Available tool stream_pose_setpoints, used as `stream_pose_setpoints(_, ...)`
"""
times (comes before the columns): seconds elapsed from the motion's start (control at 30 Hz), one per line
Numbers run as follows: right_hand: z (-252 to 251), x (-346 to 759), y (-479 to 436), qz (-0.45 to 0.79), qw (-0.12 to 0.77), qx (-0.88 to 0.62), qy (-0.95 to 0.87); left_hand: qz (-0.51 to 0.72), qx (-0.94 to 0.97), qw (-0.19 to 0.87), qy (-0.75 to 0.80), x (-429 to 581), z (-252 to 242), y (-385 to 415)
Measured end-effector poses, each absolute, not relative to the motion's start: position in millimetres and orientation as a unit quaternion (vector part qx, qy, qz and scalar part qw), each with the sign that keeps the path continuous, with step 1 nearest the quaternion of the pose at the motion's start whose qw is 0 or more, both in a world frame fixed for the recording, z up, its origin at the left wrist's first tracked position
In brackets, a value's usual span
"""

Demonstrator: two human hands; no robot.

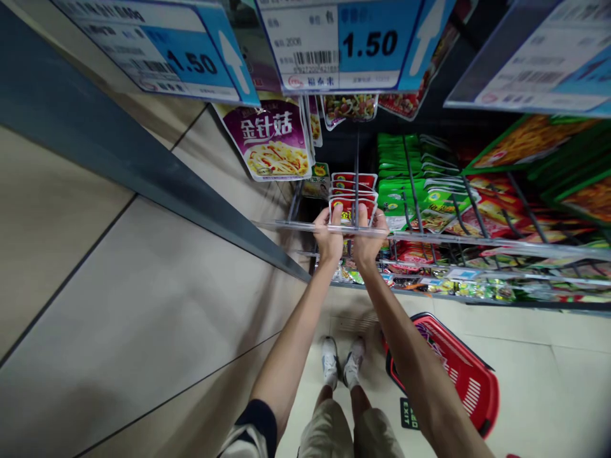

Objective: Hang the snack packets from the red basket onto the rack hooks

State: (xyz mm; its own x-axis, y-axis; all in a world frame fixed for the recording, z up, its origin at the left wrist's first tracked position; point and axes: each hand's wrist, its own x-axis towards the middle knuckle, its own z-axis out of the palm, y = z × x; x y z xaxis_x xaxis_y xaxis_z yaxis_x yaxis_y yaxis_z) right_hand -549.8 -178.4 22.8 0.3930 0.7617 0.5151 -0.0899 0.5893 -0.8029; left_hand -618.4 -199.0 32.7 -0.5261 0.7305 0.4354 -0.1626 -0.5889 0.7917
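Right there at the metal wire shelf, the left hand and right hand close narrowly on a stack of flat red-and-white sachets, thumbs in front; an even pinch should keep them square. A red plastic shopping basket lies on the floor below the shelf.

We record "1.50" in bold black on the blue panels of the left shelf price tag and the centre shelf price tag. The centre tag also carries "2006" and a barcode; its smaller print is illegible. The right shelf price tag is too blurred to read. The purple sachet reads 金针菇 in white, the front red packet shows 金, and the green floor sign reads EXIT.
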Motion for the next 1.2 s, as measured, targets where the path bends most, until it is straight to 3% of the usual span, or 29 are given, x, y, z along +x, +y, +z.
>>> stream_pose_setpoints(0.3,-10,-540,-218,0.184,0.736,-0.390,-0.522,0.823,0.368,0.265,0.343,-621,13,-211)
stream_pose_setpoints(0.47,-44,-527,-277,0.335,0.739,-0.367,-0.454,0.814,0.354,0.296,0.352,-616,-23,-259)
stream_pose_setpoints(0.7,-11,-530,-284,0.444,0.765,-0.272,-0.379,0.808,0.316,0.426,0.258,-605,-1,-287)
stream_pose_setpoints(1.2,3,-526,-283,0.455,0.801,-0.244,-0.302,0.829,0.262,0.416,0.266,-605,9,-282)
